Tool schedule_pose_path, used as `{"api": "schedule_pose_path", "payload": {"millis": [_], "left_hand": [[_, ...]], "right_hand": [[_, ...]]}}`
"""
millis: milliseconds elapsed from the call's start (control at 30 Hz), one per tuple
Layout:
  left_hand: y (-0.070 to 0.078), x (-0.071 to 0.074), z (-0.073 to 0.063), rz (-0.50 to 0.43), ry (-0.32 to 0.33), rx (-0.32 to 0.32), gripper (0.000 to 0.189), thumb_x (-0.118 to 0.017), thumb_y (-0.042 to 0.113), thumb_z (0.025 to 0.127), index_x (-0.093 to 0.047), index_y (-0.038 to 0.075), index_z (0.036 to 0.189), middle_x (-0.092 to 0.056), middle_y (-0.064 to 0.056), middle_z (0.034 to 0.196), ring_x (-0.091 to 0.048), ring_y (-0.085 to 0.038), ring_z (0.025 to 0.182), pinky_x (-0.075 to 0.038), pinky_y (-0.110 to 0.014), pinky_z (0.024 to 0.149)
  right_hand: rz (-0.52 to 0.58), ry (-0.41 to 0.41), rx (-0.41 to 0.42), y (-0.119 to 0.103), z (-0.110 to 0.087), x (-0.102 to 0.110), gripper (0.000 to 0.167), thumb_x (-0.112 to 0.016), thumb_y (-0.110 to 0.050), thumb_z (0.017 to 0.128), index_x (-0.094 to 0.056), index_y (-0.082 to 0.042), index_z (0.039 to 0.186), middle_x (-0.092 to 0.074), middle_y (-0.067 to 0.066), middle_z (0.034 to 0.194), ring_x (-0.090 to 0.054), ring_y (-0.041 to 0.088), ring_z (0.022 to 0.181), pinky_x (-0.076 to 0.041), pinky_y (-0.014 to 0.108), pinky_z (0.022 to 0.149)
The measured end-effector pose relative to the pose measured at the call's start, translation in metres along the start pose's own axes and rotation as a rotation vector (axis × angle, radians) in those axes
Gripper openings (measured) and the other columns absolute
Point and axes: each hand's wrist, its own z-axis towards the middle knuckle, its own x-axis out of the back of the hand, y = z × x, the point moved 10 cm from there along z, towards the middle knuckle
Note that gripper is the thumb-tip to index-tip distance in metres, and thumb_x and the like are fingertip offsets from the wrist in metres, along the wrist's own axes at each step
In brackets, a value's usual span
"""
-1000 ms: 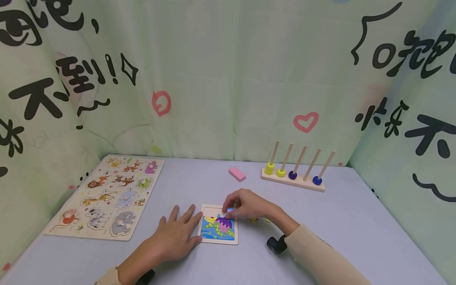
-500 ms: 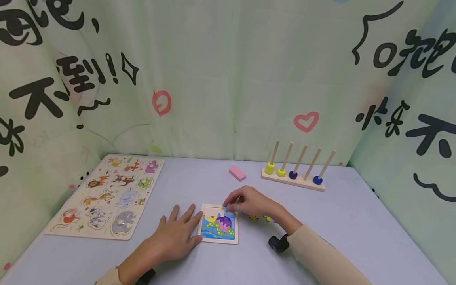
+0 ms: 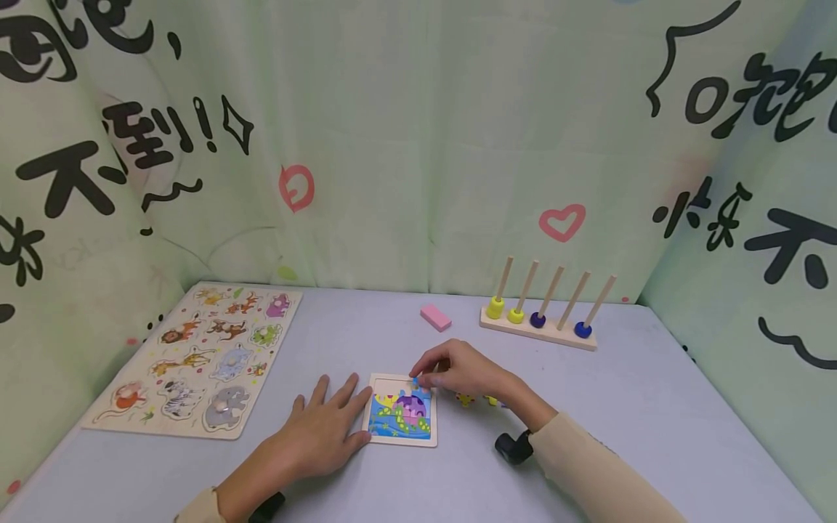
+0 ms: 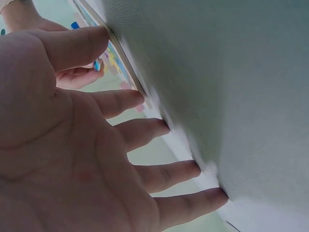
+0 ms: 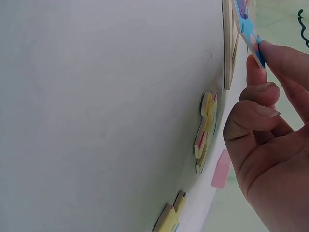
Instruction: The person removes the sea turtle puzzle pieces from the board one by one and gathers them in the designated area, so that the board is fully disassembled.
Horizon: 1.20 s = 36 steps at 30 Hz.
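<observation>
A small square jigsaw puzzle (image 3: 400, 440) in a pale wooden frame lies on the table, showing a purple, yellow and blue picture. My left hand (image 3: 325, 430) is spread flat at its left side, with thumb and index fingertips right at the frame's edge in the left wrist view. Over the puzzle's upper right corner, my right hand (image 3: 458, 369) pinches a blue puzzle piece (image 5: 250, 37) between thumb and index finger. That piece sits tilted above the frame (image 5: 227, 58) in the right wrist view. Fingers partly hide the corner in the head view.
Loose yellow puzzle pieces (image 5: 206, 126) lie right of the frame, partly behind the right wrist. Behind stand a pink block (image 3: 435, 317) and a wooden peg stand (image 3: 538, 332) with yellow and blue beads. A large animal peg puzzle (image 3: 147, 407) lies at left.
The right hand has shifted slightly up and right with the blue piece, which sits at the puzzle's upper right corner. More loose yellow pieces show beside the wrist. The left hand stays put.
</observation>
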Motion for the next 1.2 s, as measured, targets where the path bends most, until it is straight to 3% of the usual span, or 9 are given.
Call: {"api": "schedule_pose_path", "payload": {"millis": [533, 933, 1200], "left_hand": [[0.003, 0.0, -0.002, -0.044, -0.038, -0.013, 0.067, -0.067, 0.047, 0.101, -0.041, 0.036, 0.162, -0.029, -0.014, 0.176, -0.021, -0.059, 0.159, -0.024, -0.084, 0.117], [0.027, -0.007, -0.007, -0.129, -0.073, -0.175, 0.057, -0.063, 0.046, 0.105, -0.045, 0.048, 0.158, -0.017, -0.013, 0.179, -0.009, -0.05, 0.165, -0.015, -0.085, 0.119], [0.028, -0.012, -0.005, -0.103, -0.097, -0.173, 0.052, -0.06, 0.046, 0.106, -0.048, 0.049, 0.156, -0.018, -0.012, 0.179, -0.009, -0.052, 0.164, -0.012, -0.084, 0.12]], "right_hand": [[-0.004, -0.011, -0.044, 0.009, 0.003, -0.005, 0.014, -0.074, -0.017, 0.1, -0.083, -0.014, 0.111, -0.082, 0.001, 0.108, -0.067, 0.009, 0.09, -0.054, 0.02, 0.084], [-0.008, -0.024, -0.017, 0.006, 0.006, -0.007, 0.014, -0.074, -0.017, 0.1, -0.084, -0.014, 0.11, -0.083, 0.0, 0.108, -0.067, 0.007, 0.091, -0.054, 0.019, 0.085], [-0.013, -0.027, -0.031, 0.007, 0.007, -0.008, 0.014, -0.074, -0.018, 0.1, -0.083, -0.015, 0.111, -0.082, 0.0, 0.109, -0.068, 0.008, 0.093, -0.054, 0.02, 0.088]]}}
